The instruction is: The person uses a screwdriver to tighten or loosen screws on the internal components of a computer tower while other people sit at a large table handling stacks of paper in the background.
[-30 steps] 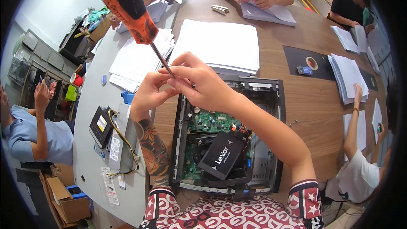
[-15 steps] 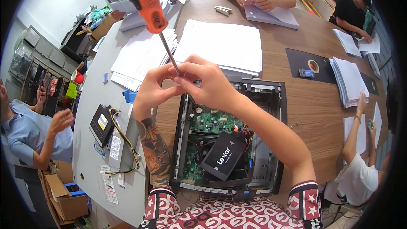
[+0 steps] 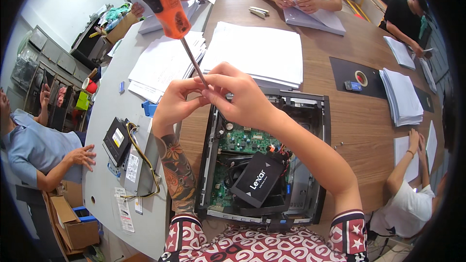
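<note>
A screwdriver (image 3: 171, 12) with an orange and black handle points up toward the far left, its handle above my hands. Around the lower part of its metal shaft, the fingertips of my left hand (image 3: 177, 104) and my right hand (image 3: 238, 92) are pinched together. Whether a small part sits at the tip is hidden by the fingers. Beneath them lies an opened computer case (image 3: 324, 131) with a green circuit board (image 3: 250, 140). A black solid-state drive (image 3: 257, 179) rests tilted inside it, near coloured cables.
Left of the case stands a power supply unit (image 3: 141, 165) with a yellow-black cable. Paper stacks (image 3: 255, 51) lie beyond the case. A tape roll (image 3: 360, 77) sits on a black mat at right, and small screws (image 3: 338, 144) lie beside the case. Other people surround the table.
My hands and the screwdriver hold nearly the same pose. At left, a person's raised hand has come down toward the table edge. A person at right has moved a hand off the paper stack.
</note>
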Motion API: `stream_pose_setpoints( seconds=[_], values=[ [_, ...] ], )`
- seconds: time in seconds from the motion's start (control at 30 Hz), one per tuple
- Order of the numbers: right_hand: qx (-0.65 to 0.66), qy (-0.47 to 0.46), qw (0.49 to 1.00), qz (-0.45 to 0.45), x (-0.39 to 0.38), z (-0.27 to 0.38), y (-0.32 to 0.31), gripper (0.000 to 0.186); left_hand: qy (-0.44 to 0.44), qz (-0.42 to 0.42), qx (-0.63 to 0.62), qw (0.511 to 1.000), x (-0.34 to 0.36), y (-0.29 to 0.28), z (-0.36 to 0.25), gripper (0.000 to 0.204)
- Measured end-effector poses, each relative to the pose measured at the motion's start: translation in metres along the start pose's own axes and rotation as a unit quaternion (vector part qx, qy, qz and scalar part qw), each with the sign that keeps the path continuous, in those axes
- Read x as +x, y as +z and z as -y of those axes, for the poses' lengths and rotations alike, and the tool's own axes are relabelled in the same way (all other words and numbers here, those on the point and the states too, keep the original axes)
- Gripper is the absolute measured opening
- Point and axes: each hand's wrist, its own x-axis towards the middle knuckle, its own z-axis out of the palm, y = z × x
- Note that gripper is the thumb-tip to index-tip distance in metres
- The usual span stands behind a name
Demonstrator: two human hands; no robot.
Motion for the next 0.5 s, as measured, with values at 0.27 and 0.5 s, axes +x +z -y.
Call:
stream_pose_setpoints(
  seconds=[0.27,0.5],
  values=[
    [0.011,0.005,1.000,0.004,0.000,-0.001,0.000,0.025,0.007,-0.001,0.000,1.000,0.001,-0.003,0.009,0.039],
    [0.022,0.014,1.000,0.006,-0.001,0.000,-0.001,0.024,-0.025,0.018,-0.007,0.999,-0.003,-0.003,0.002,0.037]
  ],
)
